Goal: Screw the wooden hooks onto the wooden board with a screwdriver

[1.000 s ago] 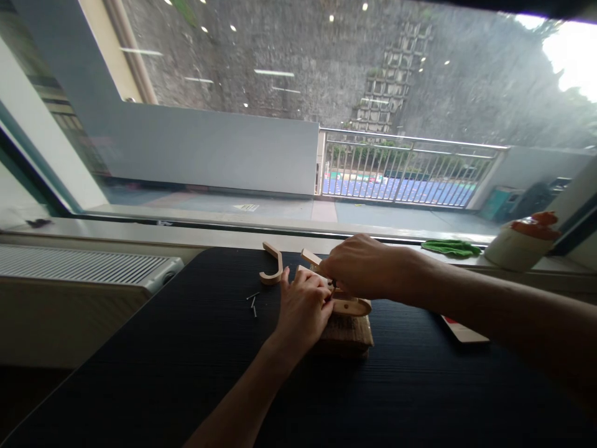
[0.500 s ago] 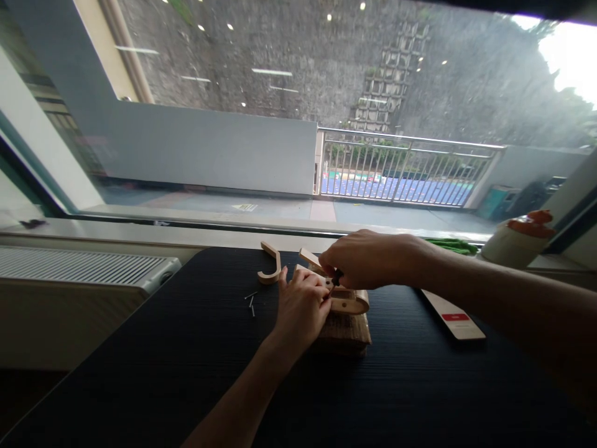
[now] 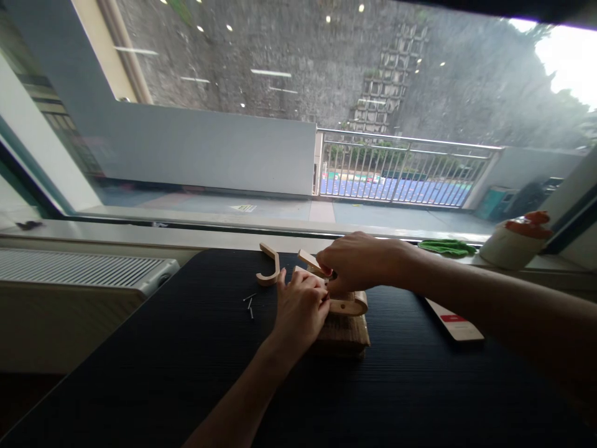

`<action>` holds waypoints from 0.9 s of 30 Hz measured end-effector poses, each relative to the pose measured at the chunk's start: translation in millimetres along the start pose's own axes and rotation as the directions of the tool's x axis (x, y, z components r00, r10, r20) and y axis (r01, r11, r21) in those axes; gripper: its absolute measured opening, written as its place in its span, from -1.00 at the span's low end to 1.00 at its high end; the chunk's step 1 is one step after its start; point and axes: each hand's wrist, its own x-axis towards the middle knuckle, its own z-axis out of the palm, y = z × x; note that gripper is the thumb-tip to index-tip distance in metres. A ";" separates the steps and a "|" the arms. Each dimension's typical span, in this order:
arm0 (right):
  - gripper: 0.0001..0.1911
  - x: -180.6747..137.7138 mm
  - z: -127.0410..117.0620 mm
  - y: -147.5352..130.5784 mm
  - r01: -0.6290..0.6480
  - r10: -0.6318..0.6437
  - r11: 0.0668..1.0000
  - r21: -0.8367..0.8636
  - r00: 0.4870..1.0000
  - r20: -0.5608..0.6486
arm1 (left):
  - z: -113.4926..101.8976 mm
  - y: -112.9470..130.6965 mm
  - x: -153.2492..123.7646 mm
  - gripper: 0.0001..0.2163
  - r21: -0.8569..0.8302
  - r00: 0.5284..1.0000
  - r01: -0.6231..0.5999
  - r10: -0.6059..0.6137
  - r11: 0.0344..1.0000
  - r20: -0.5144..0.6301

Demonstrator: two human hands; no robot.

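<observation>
My left hand (image 3: 298, 308) rests curled on a pale wooden hook piece (image 3: 349, 305) that lies on a wooden block (image 3: 346, 333), pressing it down. My right hand (image 3: 357, 262) is closed just above it in a pinch, gripping a small dark tool whose tip is hidden between the two hands. Another wooden hook (image 3: 268, 266) lies on the black table (image 3: 186, 373) to the left. A few small screws (image 3: 249, 303) lie near my left hand.
A white flat card with a red label (image 3: 454, 322) lies to the right. On the windowsill stand a white pot with an orange top (image 3: 515, 242) and a green cloth (image 3: 445, 247). A radiator (image 3: 79, 269) is at the left.
My right hand has turned slightly and dropped closer to the hook piece, hiding the dark tool that showed before. My left hand stays put on the hook.
</observation>
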 end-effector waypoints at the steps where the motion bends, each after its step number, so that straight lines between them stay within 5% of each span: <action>1: -0.73 -1.2 -0.7 1.3 0.010 -0.010 1.000 0.023 1.000 0.019 | 0.1 -0.2 0.0 -0.88 -0.005 1.000 -0.002 0.002 1.000 0.001; 7: -0.83 -1.5 -5.0 -1.4 0.067 -0.068 0.998 0.018 0.997 0.047 | -0.6 -1.1 -0.3 -0.89 -0.012 1.000 0.007 -0.007 1.000 0.012; 21: -0.88 2.9 -2.4 -0.4 -0.033 0.033 0.999 0.018 0.999 -0.002 | -9.2 -13.9 0.5 -0.82 -0.100 0.999 -0.008 0.013 0.995 0.051; 27: -0.84 1.9 -1.0 1.2 -0.012 0.012 0.999 0.039 1.000 0.000 | -18.2 -16.4 1.8 -0.78 -0.017 1.000 -0.028 0.028 0.999 0.014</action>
